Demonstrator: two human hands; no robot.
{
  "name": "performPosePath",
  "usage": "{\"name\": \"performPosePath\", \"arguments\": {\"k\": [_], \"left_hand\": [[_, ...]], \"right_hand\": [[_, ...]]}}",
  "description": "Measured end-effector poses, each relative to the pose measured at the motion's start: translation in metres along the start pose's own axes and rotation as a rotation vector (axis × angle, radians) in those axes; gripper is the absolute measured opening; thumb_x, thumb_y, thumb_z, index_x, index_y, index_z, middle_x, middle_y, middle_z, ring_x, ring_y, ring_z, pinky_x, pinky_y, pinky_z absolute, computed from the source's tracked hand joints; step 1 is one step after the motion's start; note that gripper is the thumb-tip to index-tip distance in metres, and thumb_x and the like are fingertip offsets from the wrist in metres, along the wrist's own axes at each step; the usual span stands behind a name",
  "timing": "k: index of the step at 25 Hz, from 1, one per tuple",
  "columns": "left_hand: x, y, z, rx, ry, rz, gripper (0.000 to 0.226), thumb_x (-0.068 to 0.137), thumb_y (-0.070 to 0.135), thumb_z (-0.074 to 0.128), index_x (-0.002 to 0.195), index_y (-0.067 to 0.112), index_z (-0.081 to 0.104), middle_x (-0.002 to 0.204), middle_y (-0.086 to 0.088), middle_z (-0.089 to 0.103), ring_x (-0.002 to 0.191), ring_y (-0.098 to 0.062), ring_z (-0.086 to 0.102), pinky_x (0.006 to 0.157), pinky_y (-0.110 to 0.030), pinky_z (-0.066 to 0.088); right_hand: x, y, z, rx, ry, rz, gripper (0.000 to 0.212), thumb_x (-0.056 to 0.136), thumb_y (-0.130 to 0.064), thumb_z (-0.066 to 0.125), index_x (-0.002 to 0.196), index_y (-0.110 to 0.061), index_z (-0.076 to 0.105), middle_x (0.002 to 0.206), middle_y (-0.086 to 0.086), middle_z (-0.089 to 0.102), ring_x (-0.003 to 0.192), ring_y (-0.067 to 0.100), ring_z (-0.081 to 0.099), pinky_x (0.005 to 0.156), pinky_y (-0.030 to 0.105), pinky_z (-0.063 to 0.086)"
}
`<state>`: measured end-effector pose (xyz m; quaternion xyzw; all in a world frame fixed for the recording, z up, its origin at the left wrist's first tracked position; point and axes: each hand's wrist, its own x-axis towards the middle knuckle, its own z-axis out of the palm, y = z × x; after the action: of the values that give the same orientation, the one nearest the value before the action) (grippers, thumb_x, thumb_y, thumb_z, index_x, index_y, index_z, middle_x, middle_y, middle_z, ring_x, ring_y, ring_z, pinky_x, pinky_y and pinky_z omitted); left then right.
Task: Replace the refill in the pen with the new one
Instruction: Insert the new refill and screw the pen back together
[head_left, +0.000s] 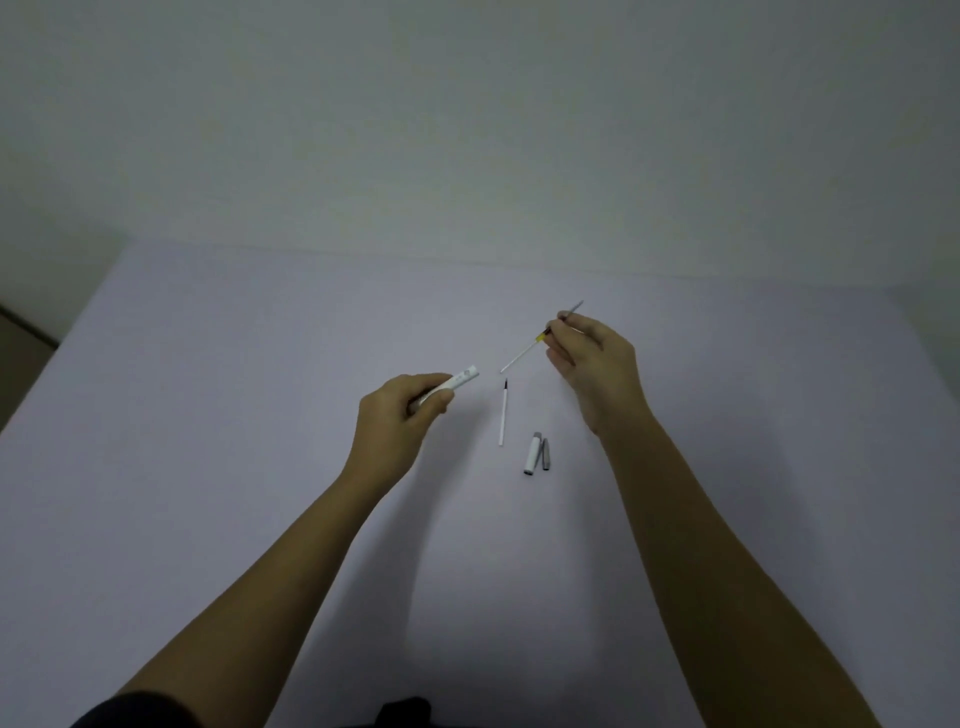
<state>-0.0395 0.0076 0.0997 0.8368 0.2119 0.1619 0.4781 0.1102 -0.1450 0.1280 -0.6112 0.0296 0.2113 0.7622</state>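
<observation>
My left hand (402, 402) grips a white pen barrel (460, 380), whose open end points up and to the right. My right hand (592, 358) pinches a thin refill (524, 354) with a yellow band, held slanted above the table; its lower end hangs a short gap from the barrel's opening, and its grey tip sticks out past my fingers. A second white refill with a dark tip (503, 413) lies on the table between my hands. A white pen cap (532, 453) and a small grey piece (545, 454) lie side by side just below it.
The pale table (234, 389) runs to a far edge against a plain wall. Its left edge slants down at the far left, with a darker floor beyond. Dark clothing shows at the bottom edge.
</observation>
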Motion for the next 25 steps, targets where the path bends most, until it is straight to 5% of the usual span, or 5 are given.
{"name": "performPosePath", "arguments": {"k": [7, 14, 19, 25], "left_hand": [[-0.03, 0.024, 0.011, -0.114, 0.038, 0.037, 0.023, 0.086, 0.022, 0.063, 0.109, 0.027, 0.064, 0.073, 0.017, 0.066, 0.068, 0.003, 0.061, 0.062, -0.005, 0.044], [-0.039, 0.036, 0.012, -0.125, 0.031, 0.088, 0.014, 0.086, 0.023, 0.063, 0.095, 0.033, 0.068, 0.071, 0.009, 0.067, 0.068, -0.012, 0.06, 0.062, -0.023, 0.047], [-0.039, 0.04, 0.011, -0.144, 0.008, 0.138, 0.021, 0.086, 0.022, 0.062, 0.093, 0.043, 0.065, 0.071, 0.011, 0.066, 0.067, -0.003, 0.061, 0.061, -0.012, 0.046], [-0.036, 0.038, 0.016, -0.052, 0.053, 0.126, 0.02, 0.086, 0.024, 0.063, 0.104, 0.02, 0.069, 0.067, 0.014, 0.064, 0.067, 0.0, 0.061, 0.06, -0.003, 0.042]], "right_hand": [[-0.044, -0.012, -0.017, 0.173, 0.005, -0.087, 0.009, 0.086, -0.008, 0.062, 0.092, -0.015, 0.065, 0.089, 0.002, 0.069, 0.076, 0.001, 0.07, 0.067, 0.012, 0.054], [-0.059, -0.014, -0.02, 0.181, -0.007, -0.102, 0.009, 0.086, -0.007, 0.062, 0.091, -0.015, 0.064, 0.089, 0.001, 0.068, 0.075, 0.002, 0.07, 0.066, 0.012, 0.054], [-0.064, -0.014, -0.022, 0.103, -0.044, -0.073, 0.008, 0.085, -0.008, 0.063, 0.09, -0.014, 0.064, 0.087, 0.002, 0.069, 0.075, 0.003, 0.07, 0.066, 0.013, 0.054], [-0.069, -0.003, -0.02, -0.048, -0.112, -0.025, 0.007, 0.085, -0.017, 0.064, 0.089, -0.015, 0.069, 0.083, -0.001, 0.069, 0.077, 0.006, 0.069, 0.075, 0.019, 0.054]]}}
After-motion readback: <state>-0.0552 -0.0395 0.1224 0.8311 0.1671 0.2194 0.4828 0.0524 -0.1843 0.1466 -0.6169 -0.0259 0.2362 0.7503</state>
